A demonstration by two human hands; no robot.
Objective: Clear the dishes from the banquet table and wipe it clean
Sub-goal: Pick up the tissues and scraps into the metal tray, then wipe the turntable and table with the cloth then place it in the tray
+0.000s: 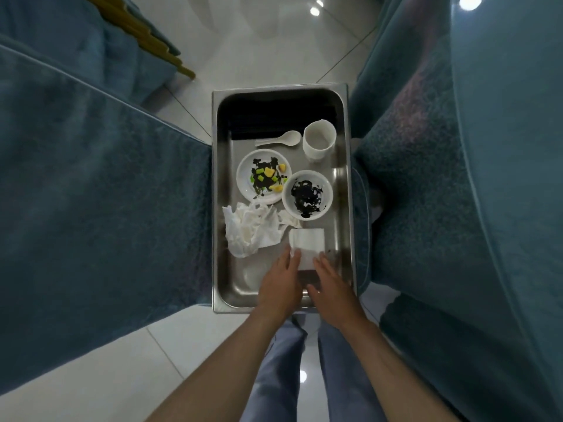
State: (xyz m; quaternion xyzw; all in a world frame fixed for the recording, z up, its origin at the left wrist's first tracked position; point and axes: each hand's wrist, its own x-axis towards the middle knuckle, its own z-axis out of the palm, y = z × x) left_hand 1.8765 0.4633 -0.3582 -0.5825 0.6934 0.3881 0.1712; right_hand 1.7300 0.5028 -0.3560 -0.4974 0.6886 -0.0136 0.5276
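A deep steel tray sits low between two blue-draped tables. Inside it are a white plate smeared with dark sauce and yellow and green scraps, a white bowl with dark sauce, a white cup, a white spoon and crumpled white napkins. A folded white cloth lies at the tray's near end. My left hand and my right hand reach into the tray on either side of the cloth, fingers spread and touching its near edge.
Blue tablecloths hang close on the left and on the right, leaving a narrow aisle of glossy white floor tiles. Gold chair legs show at the upper left. My legs in blue trousers are below the tray.
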